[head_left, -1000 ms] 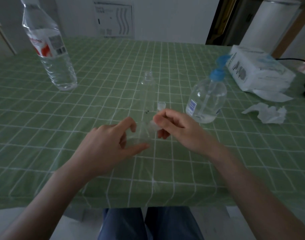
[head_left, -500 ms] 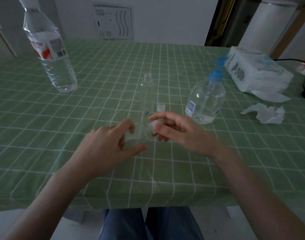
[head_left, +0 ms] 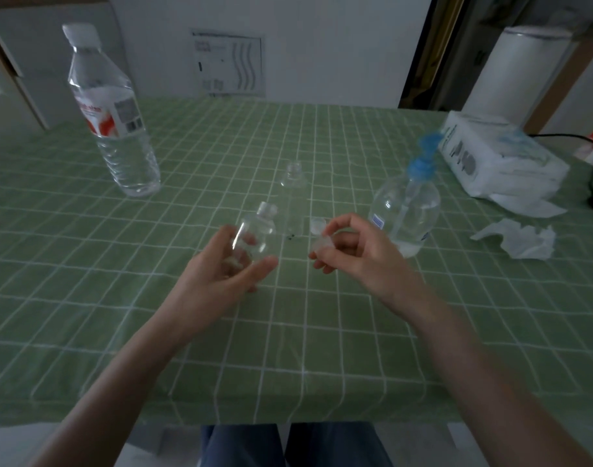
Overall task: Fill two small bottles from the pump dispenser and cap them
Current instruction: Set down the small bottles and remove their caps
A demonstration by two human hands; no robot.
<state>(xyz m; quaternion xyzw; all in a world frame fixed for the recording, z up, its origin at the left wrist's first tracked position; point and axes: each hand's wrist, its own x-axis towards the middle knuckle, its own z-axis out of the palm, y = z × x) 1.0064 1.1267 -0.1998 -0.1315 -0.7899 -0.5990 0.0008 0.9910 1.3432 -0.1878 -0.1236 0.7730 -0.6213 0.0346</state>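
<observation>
Above the near middle of the green checked tablecloth [head_left: 86, 264], we are holding a small clear bottle [head_left: 254, 234] in our left hand [head_left: 217, 274], fingers and thumb curling round its body, its neck pointing up and away. Just to the right, our right hand [head_left: 355, 264] is pinching a small clear cap [head_left: 323, 245] between thumb and fingertips, apart from that bottle. Beyond and between the hands, a second small bottle [head_left: 293, 197] is standing upright, with another cap [head_left: 318, 224] sitting beside it. Further right, the pump dispenser [head_left: 404, 214] is standing, then a crumpled tissue [head_left: 520, 241] and a tissue pack [head_left: 497, 160]; a water bottle [head_left: 113, 123] is standing far left.
</observation>
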